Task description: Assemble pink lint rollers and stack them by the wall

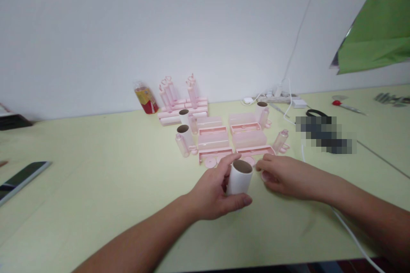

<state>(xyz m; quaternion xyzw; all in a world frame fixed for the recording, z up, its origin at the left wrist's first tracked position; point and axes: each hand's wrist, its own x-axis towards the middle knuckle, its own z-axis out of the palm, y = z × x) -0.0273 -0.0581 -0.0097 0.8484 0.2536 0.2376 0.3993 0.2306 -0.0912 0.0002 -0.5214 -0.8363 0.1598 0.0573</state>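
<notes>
Tabletop (105,158): passable well left of white roll (239,182)
Pink cases (213,140): blocking beyond the roll
Right hand (282,175): blocks its right

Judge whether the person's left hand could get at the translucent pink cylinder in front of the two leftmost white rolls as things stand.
Probably yes, but its grip looks occupied: the left hand holds a white, brown-cored roll. Bare pale-yellow tabletop before the pink cylinder seems to leave the near side free.

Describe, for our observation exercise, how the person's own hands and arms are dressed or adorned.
The left hand and right hand are ungloved. The left forearm and right forearm are bare, with no sleeve in view. No watch, bracelet or marking shows; rings cannot be ruled out, as some fingers are hidden.
</notes>
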